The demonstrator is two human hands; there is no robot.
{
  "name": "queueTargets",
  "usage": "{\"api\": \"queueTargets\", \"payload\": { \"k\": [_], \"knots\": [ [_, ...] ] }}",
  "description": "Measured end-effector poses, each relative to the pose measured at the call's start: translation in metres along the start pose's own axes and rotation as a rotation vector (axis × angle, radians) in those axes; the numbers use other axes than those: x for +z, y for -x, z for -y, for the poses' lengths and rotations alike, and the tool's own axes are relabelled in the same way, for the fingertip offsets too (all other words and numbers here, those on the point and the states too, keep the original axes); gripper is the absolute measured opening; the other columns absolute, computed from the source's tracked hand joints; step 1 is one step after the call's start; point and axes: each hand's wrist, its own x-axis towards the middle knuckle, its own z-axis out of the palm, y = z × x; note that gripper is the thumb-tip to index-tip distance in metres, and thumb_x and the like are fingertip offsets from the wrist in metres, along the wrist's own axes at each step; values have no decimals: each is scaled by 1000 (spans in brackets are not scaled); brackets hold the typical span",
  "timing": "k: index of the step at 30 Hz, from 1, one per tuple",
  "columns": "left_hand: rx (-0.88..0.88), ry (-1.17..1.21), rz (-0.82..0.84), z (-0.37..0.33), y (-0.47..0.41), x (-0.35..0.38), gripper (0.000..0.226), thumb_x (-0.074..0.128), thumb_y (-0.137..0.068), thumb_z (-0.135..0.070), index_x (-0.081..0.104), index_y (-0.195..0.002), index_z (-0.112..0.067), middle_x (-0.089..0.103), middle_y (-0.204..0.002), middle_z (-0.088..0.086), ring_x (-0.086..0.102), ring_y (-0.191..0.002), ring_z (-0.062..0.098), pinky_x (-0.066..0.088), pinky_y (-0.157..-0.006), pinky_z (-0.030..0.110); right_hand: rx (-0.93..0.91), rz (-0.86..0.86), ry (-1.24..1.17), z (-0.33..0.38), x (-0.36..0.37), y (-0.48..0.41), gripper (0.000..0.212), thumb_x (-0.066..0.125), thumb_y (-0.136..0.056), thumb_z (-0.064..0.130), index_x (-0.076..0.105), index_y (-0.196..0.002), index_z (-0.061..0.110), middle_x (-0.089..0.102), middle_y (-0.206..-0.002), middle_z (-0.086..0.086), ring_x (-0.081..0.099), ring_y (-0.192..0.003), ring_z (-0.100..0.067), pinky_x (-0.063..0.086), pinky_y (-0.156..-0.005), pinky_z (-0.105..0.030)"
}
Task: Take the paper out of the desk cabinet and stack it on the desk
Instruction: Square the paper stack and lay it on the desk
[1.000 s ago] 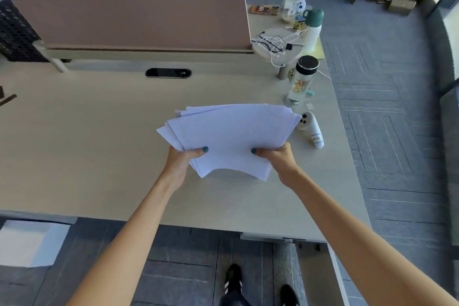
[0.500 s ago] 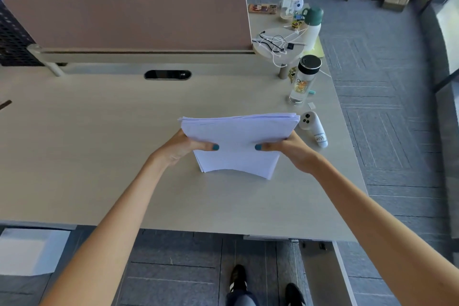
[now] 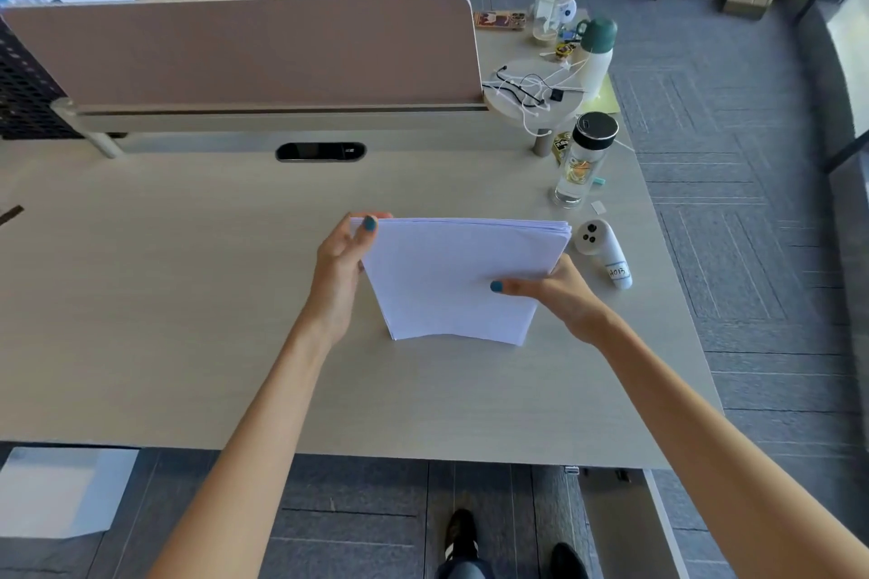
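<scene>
A stack of white paper (image 3: pixel 446 277) stands tilted on its near edge on the beige desk (image 3: pixel 188 296), right of centre. My left hand (image 3: pixel 341 270) is pressed flat against the stack's left side, thumb at its top corner. My right hand (image 3: pixel 557 294) grips the stack's right edge, thumb on the front sheet and fingers behind. The sheets look squared into one neat block. Below the desk's front right edge, the open desk cabinet (image 3: pixel 625 527) shows part of its inside.
A white handheld device (image 3: pixel 604 252) lies just right of the paper. A clear bottle with a black lid (image 3: pixel 583 160) stands behind it. A pink divider panel (image 3: pixel 244 47) runs along the desk's back. A person sits beyond it. A white sheet (image 3: pixel 61 489) lies on the floor at lower left.
The fanned sheets were pulled together into one squared block and stood on edge. My left hand slid from under the stack to its left side; the right hand moved up the right edge.
</scene>
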Motion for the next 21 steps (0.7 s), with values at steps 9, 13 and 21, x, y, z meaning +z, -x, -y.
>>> {"api": "queueTargets", "payload": {
  "k": [9,13,21],
  "knots": [
    [-60,47,-72,-12,6,14,45,43,-90,-50,56,-88,-7,58,-92,7,53,-86,17,35,-81,39,-8,-19,5,3,2,9,41,79,-70,2,69,-108,11,70,-116,-17,65,-111,-33,50,-99,-51],
    [-38,76,61,-10,7,7,42,46,-88,-52,59,-100,-13,65,-102,3,58,-93,17,39,-85,34,-41,-13,-10,13,3,13,43,79,-70,9,69,-112,12,70,-117,-16,67,-107,-25,50,-97,-46],
    [-102,-242,434,-1,-13,-12,58,72,-71,-15,59,-127,-24,70,-115,3,65,-104,9,50,-81,13,-64,41,-14,19,3,11,40,74,-70,5,68,-110,7,72,-108,-9,68,-99,-16,54,-86,-31]
  ]
}}
